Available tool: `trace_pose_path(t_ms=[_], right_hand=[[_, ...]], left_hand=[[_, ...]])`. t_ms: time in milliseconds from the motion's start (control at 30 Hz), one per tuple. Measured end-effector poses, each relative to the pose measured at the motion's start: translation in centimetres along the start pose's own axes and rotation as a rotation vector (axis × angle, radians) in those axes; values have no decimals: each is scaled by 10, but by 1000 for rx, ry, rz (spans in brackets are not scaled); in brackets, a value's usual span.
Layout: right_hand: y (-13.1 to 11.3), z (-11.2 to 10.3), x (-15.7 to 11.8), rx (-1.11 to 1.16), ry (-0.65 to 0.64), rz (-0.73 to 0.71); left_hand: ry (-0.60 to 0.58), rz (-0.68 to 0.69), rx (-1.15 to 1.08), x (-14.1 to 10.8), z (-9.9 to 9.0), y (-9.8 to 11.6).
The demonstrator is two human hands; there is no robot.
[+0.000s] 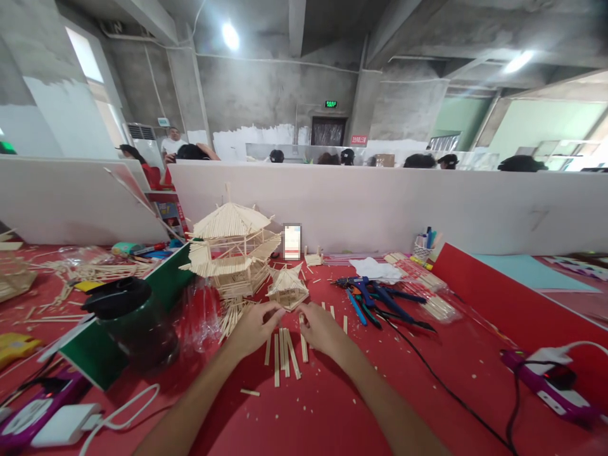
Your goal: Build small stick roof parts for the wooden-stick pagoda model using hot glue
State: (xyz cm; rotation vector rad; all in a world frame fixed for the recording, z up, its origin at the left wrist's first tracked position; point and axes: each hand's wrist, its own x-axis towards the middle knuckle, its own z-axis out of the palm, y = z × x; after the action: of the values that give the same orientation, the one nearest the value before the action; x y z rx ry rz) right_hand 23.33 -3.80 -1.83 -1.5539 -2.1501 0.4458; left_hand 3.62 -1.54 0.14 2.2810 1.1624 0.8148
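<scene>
A small pavilion model (pixel 287 286) of thin wooden sticks, with a pointed roof, stands in front of me. My left hand (pixel 256 328) is closed at its front left, thumb and index finger pinched at the base. On the front right, my right hand (pixel 323 328) pinches at the base in the same way; the exact contact of the fingertips is partly hidden. Between my wrists, several flat wooden sticks (pixel 277 361) lie on the red tabletop (pixel 304 424). Behind the left hand rises a larger tiered stick pagoda (pixel 231 221), with a pile of loose sticks (pixel 234 316) beside it.
Right of centre lie a blue glue gun (pixel 363 288), pliers (pixel 396 292) and bagged sticks (pixel 437 304); a black cable (pixel 437 373) trails forward. A dark jug (pixel 137 323) stands left by a green divider (pixel 102 358). Power strips (pixel 546 386) edge the table. People sit beyond the white partition (pixel 361 202).
</scene>
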Motion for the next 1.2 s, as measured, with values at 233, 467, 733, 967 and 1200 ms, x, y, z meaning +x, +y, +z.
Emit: trace_pose_path(t_ms=[233, 467, 733, 967, 1200], right_hand=[[-7, -46, -1, 21, -48, 74], [34, -88, 9, 81, -82, 89], [37, -36, 10, 81, -101, 185], [25, -12, 2, -85, -130, 168], [12, -10, 3, -229, -256, 201]], left_hand=[[0, 36, 105, 0, -12, 2], [-86, 63, 292, -2, -7, -13], [-106, 104, 243, -3, 1, -21], [-29, 137, 193, 1, 3, -34], [-97, 106, 243, 3, 1, -38]])
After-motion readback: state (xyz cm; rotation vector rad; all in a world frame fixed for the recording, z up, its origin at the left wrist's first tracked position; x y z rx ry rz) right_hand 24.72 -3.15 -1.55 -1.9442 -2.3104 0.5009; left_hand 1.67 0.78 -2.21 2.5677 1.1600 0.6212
